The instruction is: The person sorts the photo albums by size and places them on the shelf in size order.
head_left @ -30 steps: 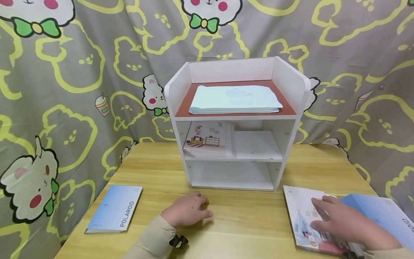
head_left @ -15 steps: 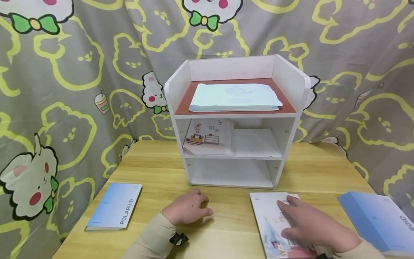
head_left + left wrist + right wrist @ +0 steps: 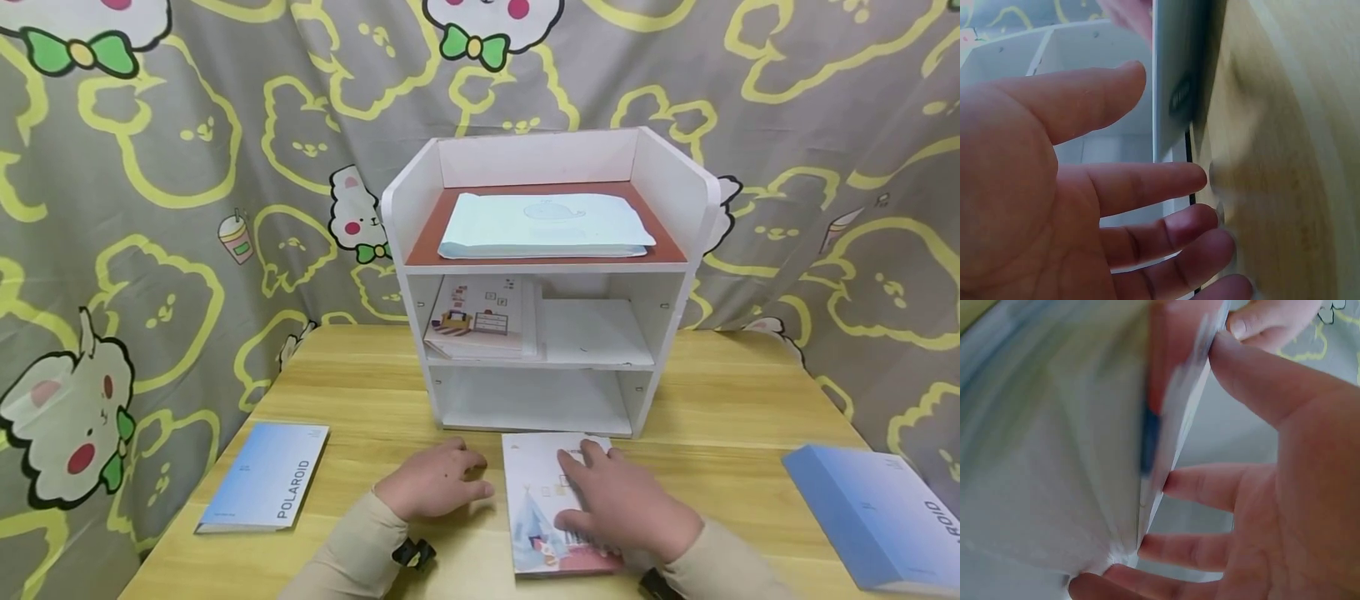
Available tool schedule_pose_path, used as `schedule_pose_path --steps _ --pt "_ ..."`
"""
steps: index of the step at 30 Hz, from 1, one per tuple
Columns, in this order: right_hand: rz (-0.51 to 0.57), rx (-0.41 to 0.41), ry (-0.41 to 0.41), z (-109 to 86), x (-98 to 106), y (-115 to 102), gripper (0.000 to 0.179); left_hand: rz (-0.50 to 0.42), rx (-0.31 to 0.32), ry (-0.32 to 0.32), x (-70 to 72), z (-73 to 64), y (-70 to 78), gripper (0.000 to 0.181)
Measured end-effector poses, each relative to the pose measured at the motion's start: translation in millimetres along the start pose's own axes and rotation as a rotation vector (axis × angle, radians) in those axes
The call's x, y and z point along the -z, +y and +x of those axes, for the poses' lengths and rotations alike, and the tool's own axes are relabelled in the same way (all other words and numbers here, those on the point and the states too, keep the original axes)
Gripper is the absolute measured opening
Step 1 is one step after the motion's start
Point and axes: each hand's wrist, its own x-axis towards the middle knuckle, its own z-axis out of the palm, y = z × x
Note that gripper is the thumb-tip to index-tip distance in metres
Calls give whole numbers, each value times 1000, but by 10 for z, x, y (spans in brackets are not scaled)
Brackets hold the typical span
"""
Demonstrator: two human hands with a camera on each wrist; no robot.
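A picture book (image 3: pixel 539 508), its white cover printed with a blue tent, is between my two hands in front of the shelf. My right hand (image 3: pixel 626 500) grips it from the right side, fingers spread over its upper and right part. In the right wrist view, the thumb and fingertips touch the book (image 3: pixel 1172 434), whose page edges look blurred. My left hand (image 3: pixel 435 482) rests on the table just left of the book, holding nothing. In the left wrist view, the fingers of my left hand (image 3: pixel 1091 181) are loosely bent beside the book's edge (image 3: pixel 1175 81).
Behind the hands stands a white shelf (image 3: pixel 637 400). A pale whale-print packet (image 3: pixel 547 225) lies on its top, and books (image 3: pixel 483 321) on the middle level's left. Blue Polaroid albums lie on the table, a thin one (image 3: pixel 266 475) left and a thick one (image 3: pixel 877 517) right.
My right hand has brought the picture book leftward from beside the thick blue album to the front of the shelf. My left hand has stayed in place.
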Motion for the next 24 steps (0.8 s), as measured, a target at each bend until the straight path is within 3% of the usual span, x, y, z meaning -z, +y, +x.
schedule_pose_path --steps 6,11,15,18,22,24 --pt "0 13 8 118 -27 -103 86 32 -39 8 -17 22 27 62" --pt "169 8 3 49 -22 39 80 14 -39 12 -22 20 48 62" --pt "470 -14 34 -75 6 304 72 -24 -13 0 -28 7 62 65" --pt "828 -52 12 -159 15 519 65 -101 6 -13 -43 1 61 63" --pt "1271 -136 -56 -242 -16 701 64 -269 -16 -36 -85 17 50 48" --pt "1393 -186 -65 -272 -41 720 67 -386 -27 -67 -112 30 46 35"
